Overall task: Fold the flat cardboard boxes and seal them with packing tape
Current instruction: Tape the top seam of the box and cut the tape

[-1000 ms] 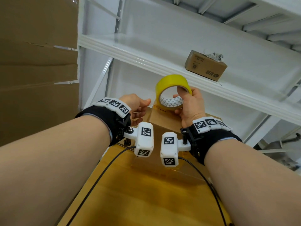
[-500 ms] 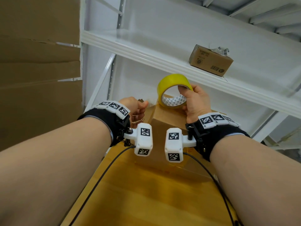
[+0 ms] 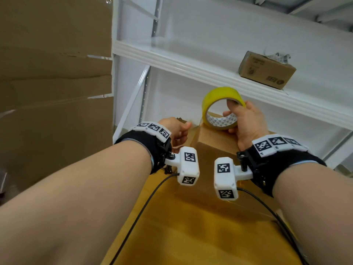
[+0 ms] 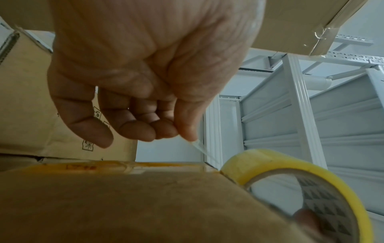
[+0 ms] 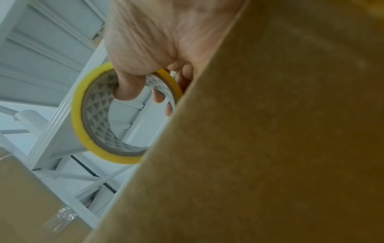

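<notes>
1. The right hand grips the yellow tape roll, thumb through its core, at the far end of the cardboard box.
2. The left hand, fingers curled, pinches the tape strip coming off the roll.
3. The box rests on the wooden table.

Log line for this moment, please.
step: taping box | right hand: grips tape roll on box top | left hand: pinches tape end | seal: not finished
</notes>
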The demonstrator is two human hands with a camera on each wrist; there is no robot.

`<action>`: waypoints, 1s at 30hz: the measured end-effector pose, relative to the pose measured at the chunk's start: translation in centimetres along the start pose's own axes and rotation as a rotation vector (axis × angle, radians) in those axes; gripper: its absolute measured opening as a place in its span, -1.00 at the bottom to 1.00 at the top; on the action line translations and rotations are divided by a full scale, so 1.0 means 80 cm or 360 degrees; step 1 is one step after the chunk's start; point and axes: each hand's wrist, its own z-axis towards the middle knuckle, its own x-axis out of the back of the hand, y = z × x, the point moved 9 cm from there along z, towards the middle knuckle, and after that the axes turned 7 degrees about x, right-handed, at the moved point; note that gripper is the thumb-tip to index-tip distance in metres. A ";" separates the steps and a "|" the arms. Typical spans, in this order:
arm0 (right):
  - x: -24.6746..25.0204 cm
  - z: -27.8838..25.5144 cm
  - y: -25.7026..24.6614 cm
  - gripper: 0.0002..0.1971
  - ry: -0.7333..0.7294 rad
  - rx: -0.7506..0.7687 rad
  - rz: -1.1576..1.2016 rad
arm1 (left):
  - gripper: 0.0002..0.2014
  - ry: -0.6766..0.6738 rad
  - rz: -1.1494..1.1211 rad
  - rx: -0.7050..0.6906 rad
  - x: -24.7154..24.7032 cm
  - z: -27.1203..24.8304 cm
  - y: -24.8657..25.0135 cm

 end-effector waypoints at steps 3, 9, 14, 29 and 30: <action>0.002 0.000 -0.001 -0.80 0.0012 0.0010 -0.0005 | -0.70 -0.0029 0.0005 -0.0003 -0.005 0.003 -0.003; 0.003 -0.004 -0.004 -0.82 0.0024 0.0001 -0.0001 | -0.70 -0.0044 0.0009 0.0026 -0.009 0.004 -0.008; 0.002 -0.007 -0.005 -0.82 0.0026 -0.0002 -0.0004 | -0.67 -0.0002 0.0021 -0.0001 -0.008 0.005 -0.007; 0.005 -0.011 -0.003 -0.79 0.0040 -0.0046 0.0006 | -0.71 -0.0144 0.0269 0.0122 -0.030 -0.011 -0.023; 0.006 -0.011 -0.003 -0.79 0.0046 -0.0053 0.0004 | -0.70 -0.0126 0.0289 0.0125 -0.031 -0.014 -0.024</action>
